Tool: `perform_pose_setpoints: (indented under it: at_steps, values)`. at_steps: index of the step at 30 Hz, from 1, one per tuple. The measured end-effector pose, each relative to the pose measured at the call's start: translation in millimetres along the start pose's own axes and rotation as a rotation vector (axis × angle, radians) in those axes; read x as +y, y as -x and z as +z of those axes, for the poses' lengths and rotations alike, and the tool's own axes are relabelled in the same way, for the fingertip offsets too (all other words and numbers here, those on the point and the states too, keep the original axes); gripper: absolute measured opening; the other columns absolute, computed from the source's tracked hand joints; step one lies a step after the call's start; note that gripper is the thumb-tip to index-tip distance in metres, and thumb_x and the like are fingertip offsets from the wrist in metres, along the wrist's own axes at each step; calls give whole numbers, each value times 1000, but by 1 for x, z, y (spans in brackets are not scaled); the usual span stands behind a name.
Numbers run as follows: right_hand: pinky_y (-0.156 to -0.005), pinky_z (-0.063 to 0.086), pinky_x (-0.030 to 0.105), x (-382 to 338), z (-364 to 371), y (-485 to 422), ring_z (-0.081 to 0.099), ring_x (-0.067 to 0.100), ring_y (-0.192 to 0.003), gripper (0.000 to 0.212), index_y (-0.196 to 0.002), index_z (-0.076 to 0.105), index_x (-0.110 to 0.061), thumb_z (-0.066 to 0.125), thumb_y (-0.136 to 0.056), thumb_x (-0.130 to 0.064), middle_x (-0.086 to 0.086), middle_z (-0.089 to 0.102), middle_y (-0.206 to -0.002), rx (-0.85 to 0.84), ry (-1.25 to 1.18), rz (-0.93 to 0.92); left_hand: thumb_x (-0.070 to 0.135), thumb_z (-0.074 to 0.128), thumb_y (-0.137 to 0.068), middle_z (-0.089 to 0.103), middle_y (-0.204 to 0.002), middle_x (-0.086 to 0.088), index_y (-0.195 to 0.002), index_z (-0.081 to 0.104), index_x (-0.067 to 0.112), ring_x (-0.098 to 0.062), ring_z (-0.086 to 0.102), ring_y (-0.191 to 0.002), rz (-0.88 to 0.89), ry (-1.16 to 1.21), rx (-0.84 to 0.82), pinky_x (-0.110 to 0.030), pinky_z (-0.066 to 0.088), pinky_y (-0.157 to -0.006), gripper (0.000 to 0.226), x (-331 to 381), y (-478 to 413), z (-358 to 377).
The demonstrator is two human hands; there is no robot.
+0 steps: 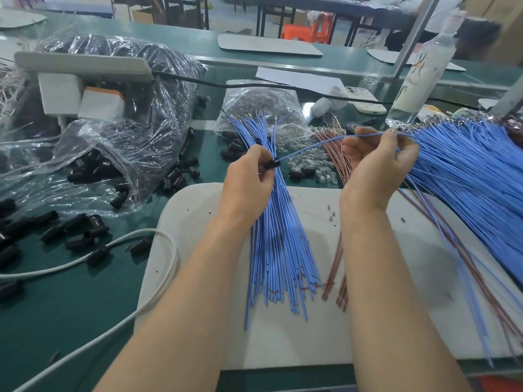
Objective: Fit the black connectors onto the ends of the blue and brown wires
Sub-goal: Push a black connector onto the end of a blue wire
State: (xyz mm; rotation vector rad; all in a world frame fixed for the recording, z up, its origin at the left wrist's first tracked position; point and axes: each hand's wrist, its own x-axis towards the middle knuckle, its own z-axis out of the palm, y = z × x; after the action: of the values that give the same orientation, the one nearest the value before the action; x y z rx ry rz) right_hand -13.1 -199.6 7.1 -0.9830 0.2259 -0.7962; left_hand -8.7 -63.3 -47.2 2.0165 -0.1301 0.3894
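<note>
Blue wire (pixel 311 147), light and floppy, spans the 2 hands over the board (pixel 198 222): left hand (pixel 249 179) pinches the black connector (pixel 272 164) at its end, right hand (pixel 379 162) pinches the wire; probably steadier gripped nearer the tip.

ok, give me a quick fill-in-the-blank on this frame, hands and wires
1. The connector pinched by the left hand is coloured ____.
2. The right hand holds one wire, coloured ____.
3. The blue bundle lies on a board coloured ____.
Missing words: black, blue, white.
</note>
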Motion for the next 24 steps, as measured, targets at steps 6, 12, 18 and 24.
perform_pose_setpoints:
  at_steps: [6,12,18,24]
  values:
    - [-50,48,23,0,-1,-1,57,13,-46,18,-86,37,-16,32,-102,-8,8,62,-70,26,17,-17,5,59,-89,65,-87,5,-92,55,21,-14,64,-87,15,2,-5,-23,50,-84,17,1,0,0]
    - [-51,49,23,2,0,-1,58,12,-46,18,-86,37,-15,32,-102,-8,9,61,-71,21,16,-12,4,58,-89,66,-90,3,-93,55,21,-14,63,-87,1,-1,-14,-23,50,-83,17,2,1,0]
    - [-52,49,25,4,1,1,58,14,-47,16,-87,38,-15,33,-101,-9,6,63,-68,-17,20,22,6,59,-89,66,-88,4,-100,63,15,-13,62,-87,36,2,-25,-24,50,-84,14,5,3,3]
    - [-54,50,23,1,-5,-5,59,13,-49,13,-90,41,-12,35,-101,-11,9,64,-72,56,1,37,6,58,-90,65,-86,5,-99,64,14,-11,61,-84,39,17,14,-22,49,-82,13,5,2,1]
